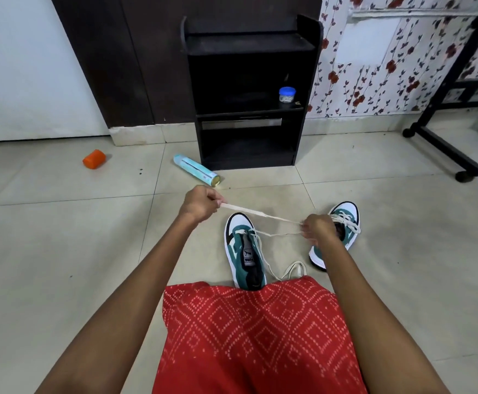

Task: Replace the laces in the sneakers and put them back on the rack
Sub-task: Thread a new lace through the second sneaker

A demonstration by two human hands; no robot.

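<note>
Left sneaker [246, 248]: barely laced. Right sneaker [343, 231]: laced. Lace [260, 213]: stretched, pinched by left hand [200, 203] and right hand [316, 227]. Rack [249, 92]: no sneakers yet.

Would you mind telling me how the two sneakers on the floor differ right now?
The near sneaker is mostly unlaced, tongue bare; the far sneaker is laced. The near sneaker's lace runs between the left hand and right hand; the far sneaker sits partly behind the right hand. Both are teal, white and black.

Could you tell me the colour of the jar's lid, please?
The lid is blue, clearest in the head view.
</note>
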